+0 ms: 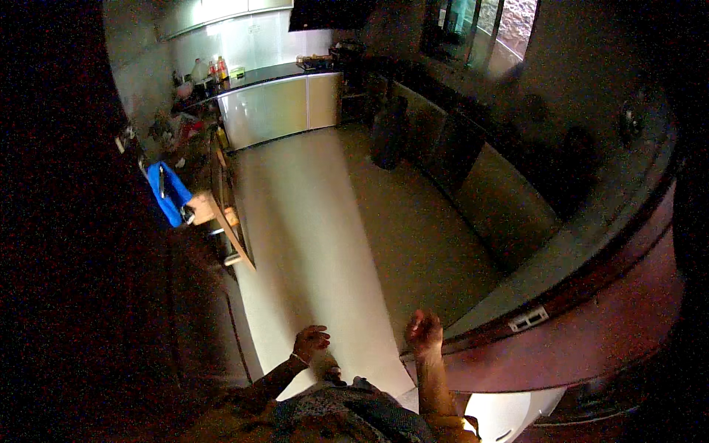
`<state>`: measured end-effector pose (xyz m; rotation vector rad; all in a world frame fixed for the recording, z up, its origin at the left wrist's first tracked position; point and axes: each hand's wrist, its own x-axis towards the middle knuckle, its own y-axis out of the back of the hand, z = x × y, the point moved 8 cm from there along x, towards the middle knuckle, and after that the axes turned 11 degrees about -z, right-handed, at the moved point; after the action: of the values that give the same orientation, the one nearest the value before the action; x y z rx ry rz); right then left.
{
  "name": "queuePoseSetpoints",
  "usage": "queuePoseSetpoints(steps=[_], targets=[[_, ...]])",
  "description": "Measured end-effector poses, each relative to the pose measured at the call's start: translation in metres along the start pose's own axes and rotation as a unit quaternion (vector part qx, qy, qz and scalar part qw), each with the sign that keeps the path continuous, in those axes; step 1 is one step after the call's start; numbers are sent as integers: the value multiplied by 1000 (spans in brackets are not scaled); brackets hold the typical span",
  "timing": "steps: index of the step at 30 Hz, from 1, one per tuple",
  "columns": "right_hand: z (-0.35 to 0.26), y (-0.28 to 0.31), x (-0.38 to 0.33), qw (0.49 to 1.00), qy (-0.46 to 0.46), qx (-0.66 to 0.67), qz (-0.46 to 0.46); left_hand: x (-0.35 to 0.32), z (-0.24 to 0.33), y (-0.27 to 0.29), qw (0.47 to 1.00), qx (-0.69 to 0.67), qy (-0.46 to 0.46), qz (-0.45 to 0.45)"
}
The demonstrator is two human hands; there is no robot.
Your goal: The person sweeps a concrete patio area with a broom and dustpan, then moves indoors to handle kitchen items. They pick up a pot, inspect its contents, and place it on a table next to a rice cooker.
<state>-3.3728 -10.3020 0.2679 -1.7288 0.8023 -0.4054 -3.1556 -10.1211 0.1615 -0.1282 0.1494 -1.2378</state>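
My left hand [311, 342] hangs in front of my body over the pale floor. Its fingers are loosely bent and apart, with nothing seen in them. To the right, my right hand [424, 332] is raised beside the near end of the counter, its fingers curled in; no held thing shows. Neither hand touches anything that I can make out. Patterned dark clothing [347, 413] shows below, between my forearms.
A counter with reddish panels [561, 332] and a white socket plate [529, 318] curves along the right. Pale cabinets [266, 111] stand under a stove [316, 62] ahead. At left are a blue cloth-like thing [167, 193] and a wooden door or panel [233, 232]. A dark bin-like shape [389, 133] stands farther off.
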Motion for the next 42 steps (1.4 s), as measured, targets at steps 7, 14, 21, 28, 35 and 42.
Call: queuePoseSetpoints(steps=[7, 14, 21, 28, 35, 42], targets=[[7, 30, 95, 994, -42, 26, 97, 106, -14, -32, 958, -241, 157, -21], [-24, 47, 257, 979, -107, 171, -29, 259, 6, -32, 980, -164, 90, -63], [-99, 35, 398, 992, -102, 79, 5, 374, 10, 34, 968, -190, 134, 93], [-153, 74, 514, 993, -114, 23, -5, 468, 10, 54, 958, -216, 151, 113], [-219, 52, 636, 992, -109, 61, -31, 640, 5, 60, 958, -207, 178, 91], [-343, 91, 706, 999, 45, -30, 0, 859, 11, 44, 986, -102, 56, -116]])
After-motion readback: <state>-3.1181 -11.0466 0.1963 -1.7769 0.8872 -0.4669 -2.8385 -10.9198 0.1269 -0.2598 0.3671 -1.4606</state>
